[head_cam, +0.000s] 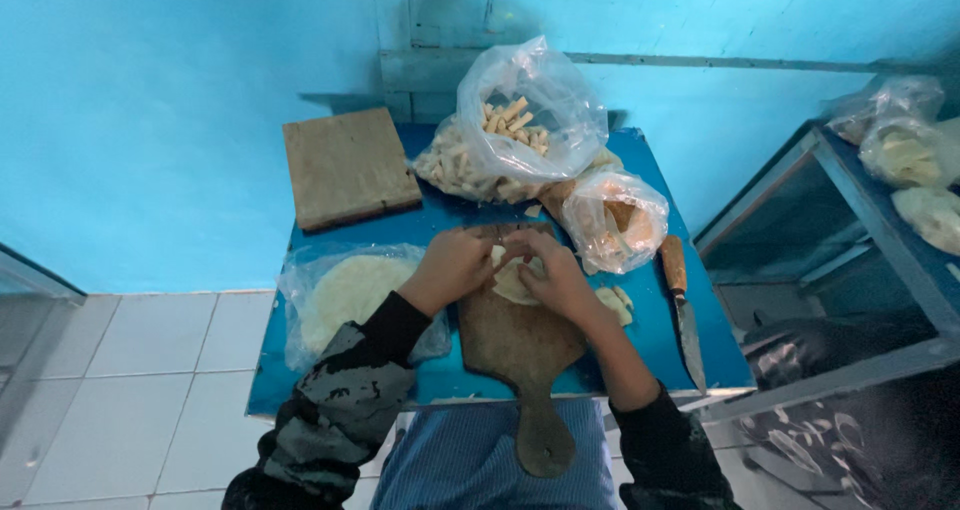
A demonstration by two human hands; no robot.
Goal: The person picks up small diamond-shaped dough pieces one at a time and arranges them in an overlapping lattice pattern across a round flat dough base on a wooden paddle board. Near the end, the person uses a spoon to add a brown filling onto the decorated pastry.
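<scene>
While both hands, left hand (452,265) and right hand (553,275), pinch the dough wrapper (512,282), the paddle board (520,345) beneath the fingers supports it.

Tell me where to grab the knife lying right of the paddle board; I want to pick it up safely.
Take the knife by its brown wooden handle, the end farther from the person, coming from above. The blade points toward the table's near edge, so a hand reaching over from the near side would meet the blade first. It lies flat, with open tabletop on both sides.

Blue table (640,160), brown paddle board (520,350), pale dough sheet (512,282), grey camouflage sleeve (340,410), blue striped lap cloth (470,465).
</scene>
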